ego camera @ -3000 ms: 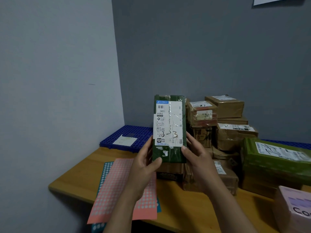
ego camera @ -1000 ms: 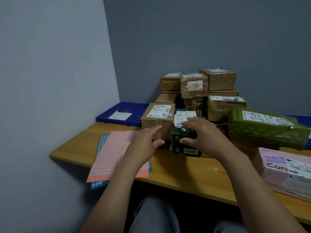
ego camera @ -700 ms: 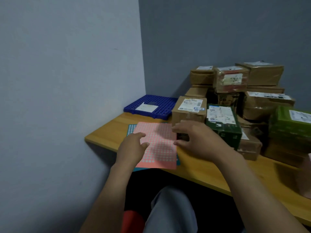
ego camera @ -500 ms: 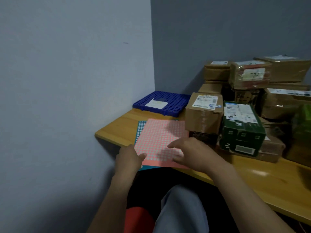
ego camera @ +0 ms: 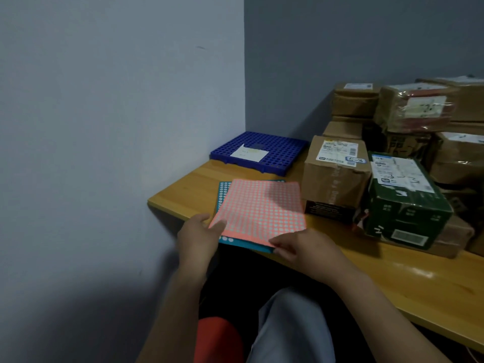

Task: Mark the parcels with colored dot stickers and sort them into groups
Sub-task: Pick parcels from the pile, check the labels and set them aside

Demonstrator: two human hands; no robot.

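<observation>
Wooden table [ego camera: 366, 279] tucked into the corner, pale orange top, and it's busy on the right. Far left corner: a blue grid tray [ego camera: 282, 150] sits flat, close to both walls. Nearer the front edge, a teal sticker sheet [ego camera: 222, 189] lies flat, its near end poking past the edge, with a pink sticker sheet [ego camera: 262, 208] covering most of it. Just right of the sheets stands a brown labelled box [ego camera: 332, 184]. Beside that, touching it, a dark green box [ego camera: 408, 205], its right end over a low brown parcel [ego camera: 455, 237]. Behind them, stacked brown parcels [ego camera: 353, 103] crowd the back wall.
</observation>
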